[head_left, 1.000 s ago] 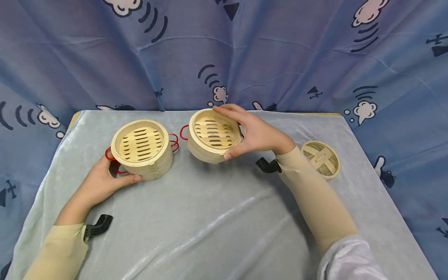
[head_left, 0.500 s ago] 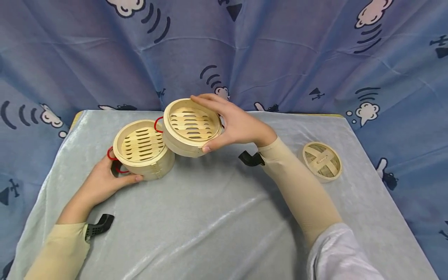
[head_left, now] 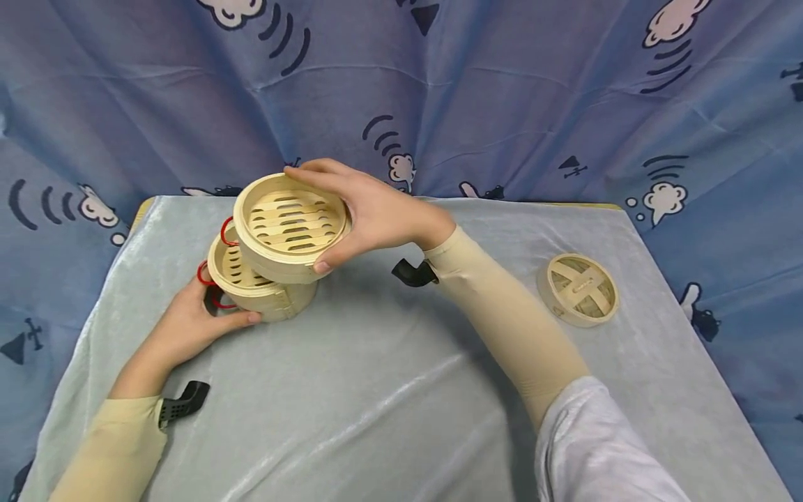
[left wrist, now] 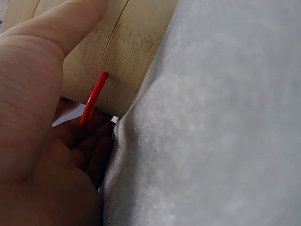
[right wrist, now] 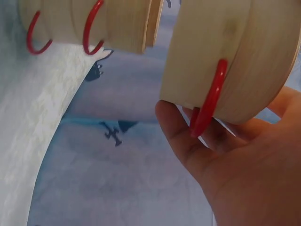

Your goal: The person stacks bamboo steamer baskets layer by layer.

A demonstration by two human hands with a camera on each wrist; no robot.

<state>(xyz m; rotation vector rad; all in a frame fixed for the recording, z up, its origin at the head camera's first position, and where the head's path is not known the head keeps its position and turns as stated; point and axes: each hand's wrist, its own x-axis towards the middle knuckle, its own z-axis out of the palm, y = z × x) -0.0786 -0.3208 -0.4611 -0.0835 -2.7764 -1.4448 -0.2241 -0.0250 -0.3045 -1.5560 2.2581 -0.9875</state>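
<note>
A round bamboo steamer basket (head_left: 293,224) with a slatted floor and red handles is held up and slightly tilted by my right hand (head_left: 376,213), thumb on the near side and fingers at the far rim. It overlaps the lower steamer stack (head_left: 270,301) in the head view, while the right wrist view has a gap between basket and stack. My left hand (head_left: 194,321) grips that stack at its left side, thumb along the front. A red handle (left wrist: 94,99) of the stack shows beside the left palm in the left wrist view.
A bamboo steamer lid (head_left: 580,289) with crossed strips lies at the right of the table. Grey velvety cloth (head_left: 389,390) covers the tabletop. Behind the table's far edge hangs a blue patterned curtain (head_left: 502,90).
My right hand has carried the steamer basket leftward and a little up, from beside the stack to over it. The left hand has stayed on the stack.
</note>
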